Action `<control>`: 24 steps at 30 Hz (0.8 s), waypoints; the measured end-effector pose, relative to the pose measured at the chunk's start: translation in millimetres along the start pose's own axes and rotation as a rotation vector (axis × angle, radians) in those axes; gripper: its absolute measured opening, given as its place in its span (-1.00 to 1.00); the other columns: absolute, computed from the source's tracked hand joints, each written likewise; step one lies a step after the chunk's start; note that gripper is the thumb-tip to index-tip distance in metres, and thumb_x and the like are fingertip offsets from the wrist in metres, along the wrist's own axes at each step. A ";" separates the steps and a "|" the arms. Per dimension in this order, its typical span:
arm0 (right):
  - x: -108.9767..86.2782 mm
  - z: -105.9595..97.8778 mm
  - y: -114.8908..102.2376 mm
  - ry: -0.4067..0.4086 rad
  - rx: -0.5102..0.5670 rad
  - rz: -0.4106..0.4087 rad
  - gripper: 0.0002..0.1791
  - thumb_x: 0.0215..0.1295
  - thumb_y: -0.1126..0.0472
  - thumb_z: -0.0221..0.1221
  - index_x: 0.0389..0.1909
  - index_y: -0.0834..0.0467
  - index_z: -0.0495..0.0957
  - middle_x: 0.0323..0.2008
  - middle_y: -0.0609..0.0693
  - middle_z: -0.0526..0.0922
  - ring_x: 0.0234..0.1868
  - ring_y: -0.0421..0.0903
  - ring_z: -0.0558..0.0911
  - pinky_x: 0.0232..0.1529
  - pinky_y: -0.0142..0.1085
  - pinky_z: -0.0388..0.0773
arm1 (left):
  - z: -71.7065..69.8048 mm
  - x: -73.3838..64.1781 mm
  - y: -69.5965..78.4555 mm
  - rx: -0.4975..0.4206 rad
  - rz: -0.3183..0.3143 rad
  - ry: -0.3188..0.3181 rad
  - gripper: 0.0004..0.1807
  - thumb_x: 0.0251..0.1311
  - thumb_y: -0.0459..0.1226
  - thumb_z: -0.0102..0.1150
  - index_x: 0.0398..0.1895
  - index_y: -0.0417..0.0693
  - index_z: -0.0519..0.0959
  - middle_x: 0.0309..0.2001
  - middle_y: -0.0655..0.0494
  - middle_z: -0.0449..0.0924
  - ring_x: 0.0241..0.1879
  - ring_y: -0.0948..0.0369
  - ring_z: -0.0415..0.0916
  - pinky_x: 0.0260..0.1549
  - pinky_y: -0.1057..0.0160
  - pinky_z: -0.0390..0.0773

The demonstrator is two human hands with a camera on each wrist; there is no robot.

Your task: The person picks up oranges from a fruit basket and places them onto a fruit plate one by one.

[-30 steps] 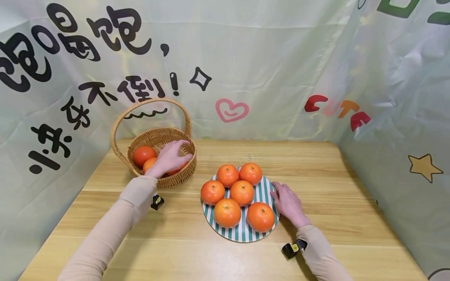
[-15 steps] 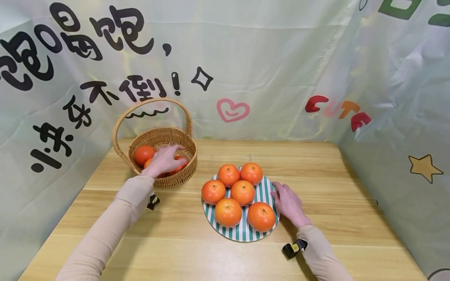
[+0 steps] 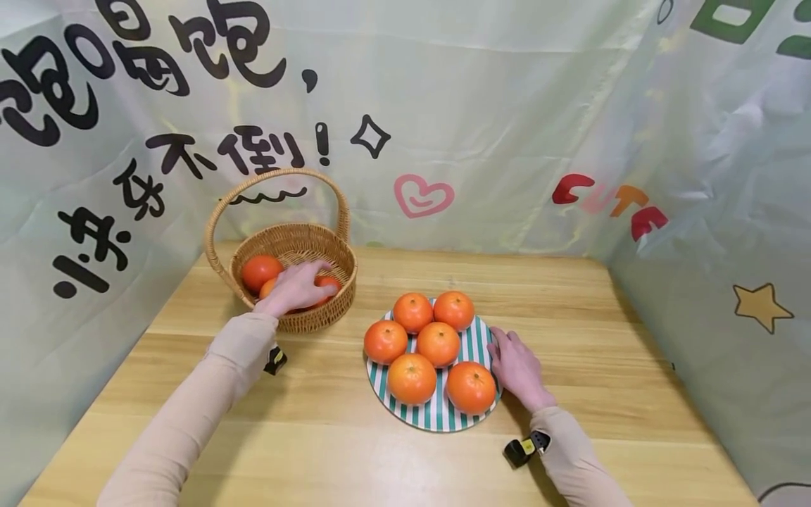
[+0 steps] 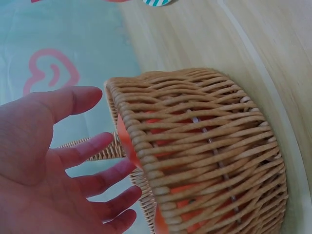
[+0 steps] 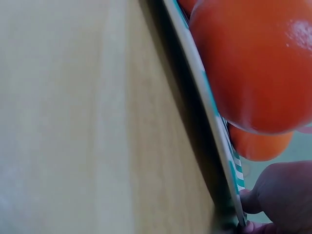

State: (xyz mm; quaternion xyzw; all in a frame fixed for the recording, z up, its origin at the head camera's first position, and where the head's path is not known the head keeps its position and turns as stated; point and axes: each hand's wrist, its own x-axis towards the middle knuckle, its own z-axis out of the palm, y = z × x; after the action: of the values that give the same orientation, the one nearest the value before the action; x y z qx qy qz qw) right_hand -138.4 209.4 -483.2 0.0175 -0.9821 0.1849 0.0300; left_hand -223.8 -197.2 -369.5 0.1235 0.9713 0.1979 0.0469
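Note:
In the head view my left hand [image 3: 293,287] is over the wicker basket [image 3: 319,317], its fingers reaching inside among the fruit. The left wrist view shows those fingers spread and loosely bent by the basket's rim, gripping nothing. A red, tomato-like fruit [image 3: 262,272] lies at the basket's left, an orange-coloured fruit [image 3: 267,287] is half covered by the hand, and another red fruit [image 3: 328,284] sits at the right. My right hand [image 3: 518,367] pinches the right edge of a green-and-white striped plate [image 3: 437,420]. Several oranges [image 3: 412,379] rest on that plate.
The basket's tall arched handle [image 3: 277,176] rises above the left hand. Everything stands on a wooden table [image 3: 608,338], with printed cloth walls [image 3: 500,113] behind and at the sides. A black camera [image 3: 519,452] hangs from the right wrist.
My left hand has drawn back a little to the left within the basket, uncovering more of the right-hand red fruit. My right hand stays at the plate's edge. The head view has tilted slightly.

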 end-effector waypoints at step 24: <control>1.2 -4.6 0.4 -0.012 0.002 -0.004 -0.53 0.46 0.20 0.08 0.32 0.28 0.42 -0.15 0.27 0.57 -0.37 0.07 0.51 -0.35 -0.05 0.52 | -4.7 9.4 -12.1 0.084 -0.077 -0.230 -0.20 0.25 -0.03 0.17 0.52 -0.04 0.19 0.47 -0.27 0.27 0.44 -0.32 0.17 0.46 -0.35 -0.05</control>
State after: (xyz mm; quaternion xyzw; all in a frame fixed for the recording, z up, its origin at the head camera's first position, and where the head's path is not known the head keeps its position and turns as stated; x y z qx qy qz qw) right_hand -139.4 211.4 -479.0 0.0206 -0.9821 0.1858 0.0244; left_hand -236.2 -207.3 -370.4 0.1100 0.9709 0.1396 0.1605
